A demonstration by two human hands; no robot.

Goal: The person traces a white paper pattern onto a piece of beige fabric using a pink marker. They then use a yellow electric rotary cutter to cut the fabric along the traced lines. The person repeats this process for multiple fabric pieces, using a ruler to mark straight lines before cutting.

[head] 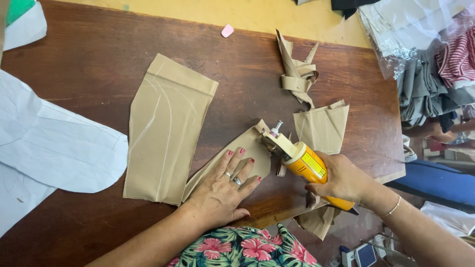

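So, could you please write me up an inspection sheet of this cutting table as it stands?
Surface: brown wooden table, worn, yellow board beyond its far edge.
Job's things: tan fabric strip lying flat; orange handheld electric cutter with its head at the strip's edge.
Clutter: large tan fabric piece with chalk lines; tan offcuts; another tan piece; white paper patterns; pink chalk.
Grippers: left hand pressed flat on the strip; right hand gripping the cutter.
Cables: nothing seen.
Surroundings: folded garments in clear plastic at right; blue seat below.
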